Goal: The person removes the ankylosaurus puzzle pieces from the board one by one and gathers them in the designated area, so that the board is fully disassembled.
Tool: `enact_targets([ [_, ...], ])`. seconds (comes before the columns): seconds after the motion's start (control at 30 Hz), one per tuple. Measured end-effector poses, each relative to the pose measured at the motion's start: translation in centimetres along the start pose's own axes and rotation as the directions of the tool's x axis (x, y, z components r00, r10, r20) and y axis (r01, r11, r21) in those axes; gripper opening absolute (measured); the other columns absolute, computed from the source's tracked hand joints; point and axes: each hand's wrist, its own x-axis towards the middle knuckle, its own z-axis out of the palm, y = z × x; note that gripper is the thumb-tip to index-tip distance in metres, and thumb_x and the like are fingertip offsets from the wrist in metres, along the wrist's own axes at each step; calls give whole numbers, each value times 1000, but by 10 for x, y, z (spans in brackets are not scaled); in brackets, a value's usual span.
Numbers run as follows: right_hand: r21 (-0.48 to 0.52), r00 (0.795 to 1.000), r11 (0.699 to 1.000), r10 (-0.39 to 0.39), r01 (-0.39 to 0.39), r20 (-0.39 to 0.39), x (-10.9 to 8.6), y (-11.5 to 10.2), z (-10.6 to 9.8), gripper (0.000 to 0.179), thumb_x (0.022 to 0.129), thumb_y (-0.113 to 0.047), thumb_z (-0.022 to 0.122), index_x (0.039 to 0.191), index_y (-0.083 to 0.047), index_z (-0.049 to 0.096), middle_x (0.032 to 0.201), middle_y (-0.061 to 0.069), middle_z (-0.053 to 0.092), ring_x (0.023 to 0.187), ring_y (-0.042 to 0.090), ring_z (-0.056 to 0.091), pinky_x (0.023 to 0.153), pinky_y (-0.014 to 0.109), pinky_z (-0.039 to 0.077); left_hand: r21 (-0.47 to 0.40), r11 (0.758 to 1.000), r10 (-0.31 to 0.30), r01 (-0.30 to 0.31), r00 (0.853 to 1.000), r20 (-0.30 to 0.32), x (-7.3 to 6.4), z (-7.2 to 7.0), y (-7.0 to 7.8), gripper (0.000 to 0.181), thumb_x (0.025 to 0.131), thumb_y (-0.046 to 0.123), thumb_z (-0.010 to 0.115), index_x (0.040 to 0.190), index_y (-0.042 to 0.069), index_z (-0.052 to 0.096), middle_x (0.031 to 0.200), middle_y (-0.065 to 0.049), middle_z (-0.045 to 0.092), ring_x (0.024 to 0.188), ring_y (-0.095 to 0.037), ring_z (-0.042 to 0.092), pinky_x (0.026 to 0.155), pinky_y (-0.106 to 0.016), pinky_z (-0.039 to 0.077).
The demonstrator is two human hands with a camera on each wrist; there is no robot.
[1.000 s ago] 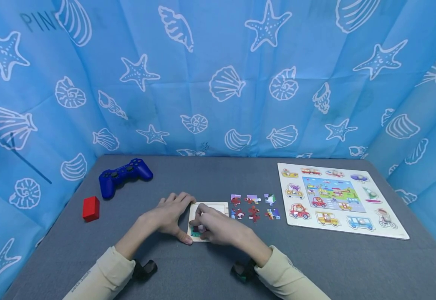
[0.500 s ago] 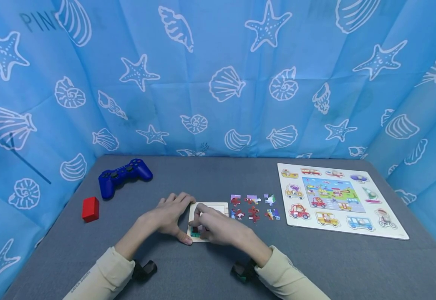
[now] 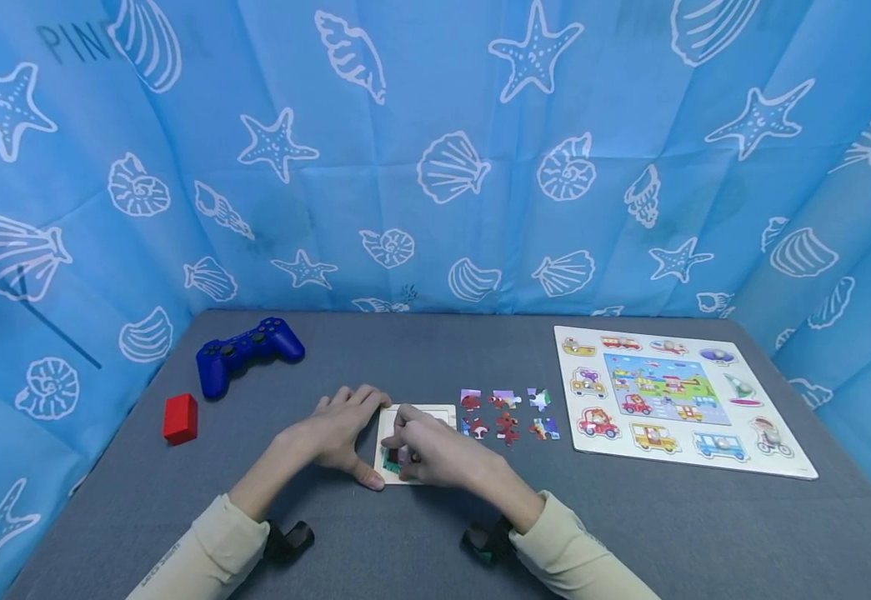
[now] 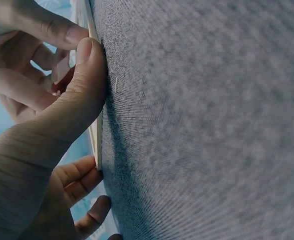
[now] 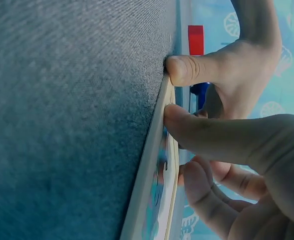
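Observation:
Between both hands lies a small wooden puzzle tray (image 3: 435,408), its pale rim showing. My left hand (image 3: 348,429) holds it from the left, thumb at the near corner and fingertips at the far edge. My right hand (image 3: 435,446) leans over the tray and pinches a small puzzle piece (image 4: 62,71), mostly hidden by the fingers. In the right wrist view, the right thumb (image 5: 179,117) rests at the tray's near rim. A green-and-dark printed part (image 3: 392,462) shows inside the tray's near left corner. Several loose jigsaw pieces (image 3: 507,427) lie in two rows right of the tray.
A large white picture board (image 3: 683,454) with vehicle shapes lies at the right. At the back left sits a blue game controller (image 3: 247,350), with a red block (image 3: 180,418) nearer the left edge. A blue shell-print curtain (image 3: 435,233) hangs behind the grey table.
The right fingers have shifted slightly over the tray's near left part, and a little more of the green print shows. The left hand and the loose pieces stay where they were.

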Motion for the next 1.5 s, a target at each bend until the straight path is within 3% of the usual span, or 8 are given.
enact_targets([
  [0.17,21,999,999,31,-31,-6,-1,1,0,28,84,-9,84,111,-2,76,108,6,61,76,5,48,66,16,45,-4,1000,-2,2,1000,2,0,0,0,113,61,66,90,150,17,41,152,-4,43,127,-30,44,96,-52,37],
  [0.33,-9,1000,1000,20,-21,-19,-2,1,1,40,81,-15,87,117,-2,76,103,6,63,79,5,48,65,16,45,-5,1000,-1,1,1000,0,0,1,0,113,61,65,90,150,17,41,152,-5,43,128,-31,44,96,-52,37],
  [0.63,-12,998,1000,4,-4,-60,-1,5,1,34,81,-11,87,110,2,77,95,11,70,77,9,66,65,12,50,-9,1000,10,-10,1000,-6,0,0,0,111,61,64,91,149,17,42,150,-4,44,124,-30,44,95,-51,37],
  [0.83,-34,998,999,-16,14,-59,-1,5,-1,31,84,-12,85,111,1,77,96,10,69,76,9,63,64,13,48,-1,1000,24,-24,1000,-7,-1,0,0,111,63,64,91,149,16,41,150,-6,43,127,-33,44,98,-56,38],
  [1.1,-62,1000,998,-13,11,-22,-1,4,-3,33,85,-9,82,116,-1,76,99,9,66,76,6,53,66,15,47,-5,1000,17,-17,1000,-7,0,1,-1,111,62,65,90,149,17,41,150,-5,44,125,-31,44,96,-53,37],
  [1.33,-35,997,997,-65,64,-34,0,14,1,29,89,-9,79,117,-3,76,100,9,66,80,11,56,70,19,50,-9,1000,13,-13,1000,4,1,0,-1,111,63,65,90,150,17,41,151,-7,43,128,-33,44,99,-57,38],
  [1.5,-11,995,996,-88,87,-46,-6,10,-10,29,87,-6,80,115,-1,77,100,10,69,82,14,63,71,17,50,-9,1000,-1,1,1000,8,1,0,-1,112,62,65,90,150,17,41,152,-5,43,128,-32,44,97,-53,38],
])
